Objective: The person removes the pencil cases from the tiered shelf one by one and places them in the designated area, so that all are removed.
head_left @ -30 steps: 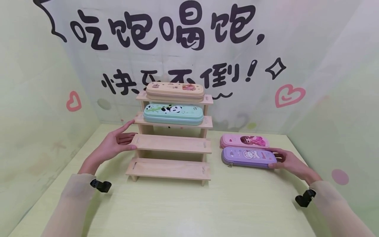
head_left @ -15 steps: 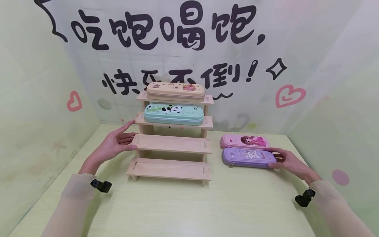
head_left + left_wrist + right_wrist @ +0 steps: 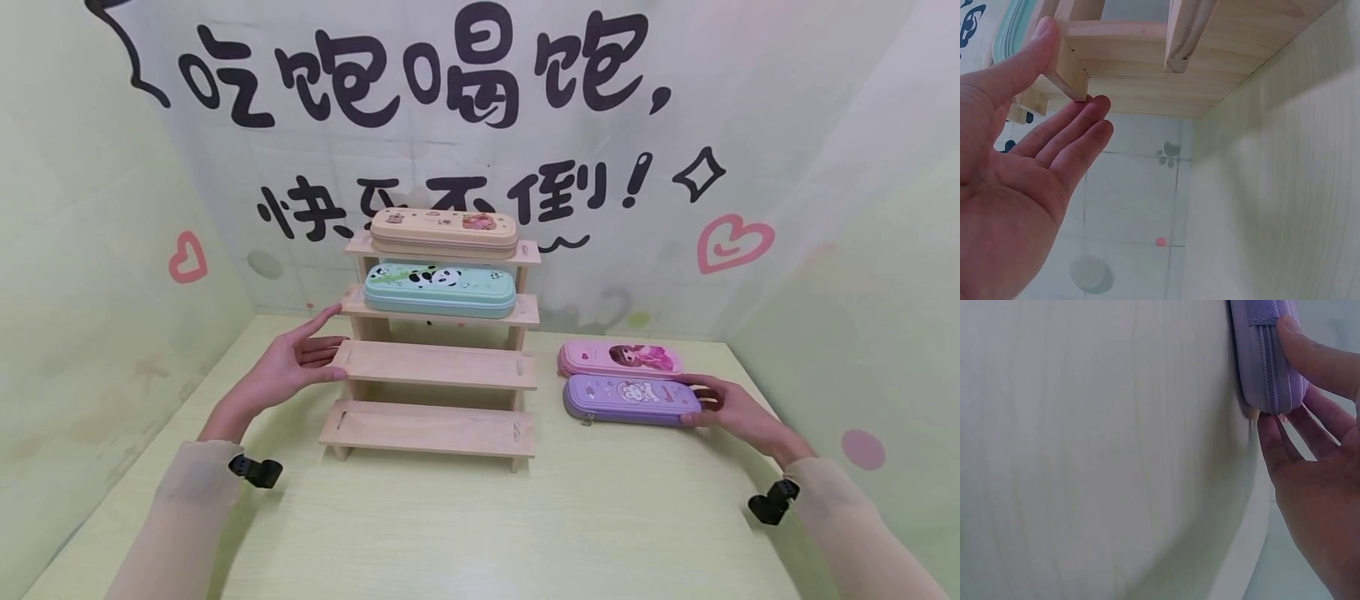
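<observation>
Right hand (image 3: 738, 410) pinching its right end between thumb and fingers, a person grips a purple case (image 3: 630, 400) near the desk (image 3: 480, 525)'s back right corner, just before a pink case (image 3: 592, 357). The left hand (image 3: 281, 367), thumb and fingers spread, touches a wooden rack (image 3: 431, 427) (beige case (image 3: 442, 229) topmost, teal case (image 3: 405, 292) below).

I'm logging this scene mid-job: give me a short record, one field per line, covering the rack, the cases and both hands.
Rack: wooden, four stepped shelves, standing on the table
Top shelf: beige case
Second shelf down: mint case with a panda picture
Right of rack: purple case, with pink case directly behind it
Left hand: touching the rack's left side
Right hand: fingers pinching the purple case's right end
</observation>
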`<action>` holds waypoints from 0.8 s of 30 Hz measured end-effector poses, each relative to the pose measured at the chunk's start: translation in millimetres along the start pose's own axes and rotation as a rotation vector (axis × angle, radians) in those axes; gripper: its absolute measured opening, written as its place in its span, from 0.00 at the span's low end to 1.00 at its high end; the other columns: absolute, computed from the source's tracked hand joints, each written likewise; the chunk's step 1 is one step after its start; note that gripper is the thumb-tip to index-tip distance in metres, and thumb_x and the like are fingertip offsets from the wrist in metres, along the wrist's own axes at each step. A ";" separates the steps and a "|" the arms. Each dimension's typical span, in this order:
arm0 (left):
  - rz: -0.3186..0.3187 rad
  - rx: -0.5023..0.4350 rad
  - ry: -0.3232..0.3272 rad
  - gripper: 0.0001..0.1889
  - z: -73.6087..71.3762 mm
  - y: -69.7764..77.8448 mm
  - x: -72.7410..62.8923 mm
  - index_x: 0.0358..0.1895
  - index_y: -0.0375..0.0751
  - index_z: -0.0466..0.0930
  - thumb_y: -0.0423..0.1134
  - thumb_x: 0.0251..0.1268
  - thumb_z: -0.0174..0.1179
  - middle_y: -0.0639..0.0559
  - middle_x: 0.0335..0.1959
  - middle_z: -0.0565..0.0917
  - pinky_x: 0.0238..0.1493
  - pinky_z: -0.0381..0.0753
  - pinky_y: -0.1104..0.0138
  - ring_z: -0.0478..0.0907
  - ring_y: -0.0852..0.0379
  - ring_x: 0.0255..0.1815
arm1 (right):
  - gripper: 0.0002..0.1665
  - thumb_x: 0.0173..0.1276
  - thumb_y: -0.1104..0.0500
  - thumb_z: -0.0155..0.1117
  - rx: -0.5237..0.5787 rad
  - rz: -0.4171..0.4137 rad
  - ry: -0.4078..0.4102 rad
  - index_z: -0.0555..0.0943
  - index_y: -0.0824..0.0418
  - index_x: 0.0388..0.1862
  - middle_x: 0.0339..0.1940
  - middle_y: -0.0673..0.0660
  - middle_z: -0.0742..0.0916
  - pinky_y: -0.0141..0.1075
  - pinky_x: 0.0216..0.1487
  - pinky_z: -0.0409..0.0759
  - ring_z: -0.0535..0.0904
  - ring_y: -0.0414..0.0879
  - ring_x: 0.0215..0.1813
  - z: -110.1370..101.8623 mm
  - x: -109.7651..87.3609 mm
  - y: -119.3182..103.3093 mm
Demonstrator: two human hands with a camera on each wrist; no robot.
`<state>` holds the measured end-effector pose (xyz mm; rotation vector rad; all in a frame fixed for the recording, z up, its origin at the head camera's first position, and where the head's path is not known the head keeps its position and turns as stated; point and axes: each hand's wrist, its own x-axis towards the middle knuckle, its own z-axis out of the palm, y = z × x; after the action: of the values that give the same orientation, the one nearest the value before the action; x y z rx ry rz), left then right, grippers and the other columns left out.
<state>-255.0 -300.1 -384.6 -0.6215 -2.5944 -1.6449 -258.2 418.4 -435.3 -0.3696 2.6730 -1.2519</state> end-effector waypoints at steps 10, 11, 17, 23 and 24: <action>-0.001 0.009 -0.002 0.54 -0.3 -0.5 0.3 0.87 0.62 0.53 0.33 0.63 0.77 0.27 0.71 0.74 0.60 0.82 0.67 0.75 0.33 0.70 | 0.46 0.69 0.59 0.77 -0.005 0.006 0.007 0.66 0.71 0.79 0.70 0.74 0.76 0.27 0.52 0.81 0.76 0.62 0.65 -0.7 -0.5 1.3; -0.002 0.008 -0.001 0.54 -0.4 -0.2 0.2 0.87 0.62 0.53 0.32 0.63 0.77 0.27 0.71 0.74 0.60 0.82 0.68 0.75 0.33 0.70 | 0.46 0.69 0.59 0.77 -0.008 0.002 0.006 0.66 0.71 0.79 0.70 0.74 0.76 0.27 0.52 0.81 0.77 0.61 0.65 -0.8 -0.6 1.1; 0.002 -0.003 0.001 0.54 -0.2 1.5 0.4 0.87 0.60 0.53 0.31 0.63 0.76 0.27 0.71 0.74 0.59 0.82 0.72 0.74 0.33 0.70 | 0.45 0.69 0.60 0.77 -0.010 -0.010 0.008 0.66 0.71 0.79 0.69 0.75 0.76 0.27 0.51 0.81 0.76 0.62 0.65 -2.4 -0.4 1.3; 0.003 0.003 -0.002 0.54 -0.2 1.3 0.3 0.87 0.60 0.52 0.31 0.63 0.76 0.26 0.71 0.73 0.60 0.82 0.70 0.74 0.33 0.70 | 0.45 0.69 0.61 0.76 -0.004 0.010 0.008 0.66 0.71 0.79 0.70 0.74 0.76 0.27 0.51 0.81 0.76 0.62 0.66 -2.3 -0.6 1.8; 0.003 0.006 -0.002 0.54 -0.3 1.2 0.1 0.87 0.60 0.52 0.32 0.64 0.76 0.26 0.71 0.73 0.60 0.82 0.70 0.74 0.33 0.70 | 0.45 0.69 0.61 0.76 -0.003 0.011 0.008 0.66 0.71 0.79 0.70 0.74 0.76 0.27 0.51 0.81 0.76 0.62 0.66 -2.1 -0.5 2.1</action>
<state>-254.7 -299.9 -383.4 -0.6268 -2.5967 -1.6360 -258.5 421.4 -435.5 -0.3513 2.6807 -1.2486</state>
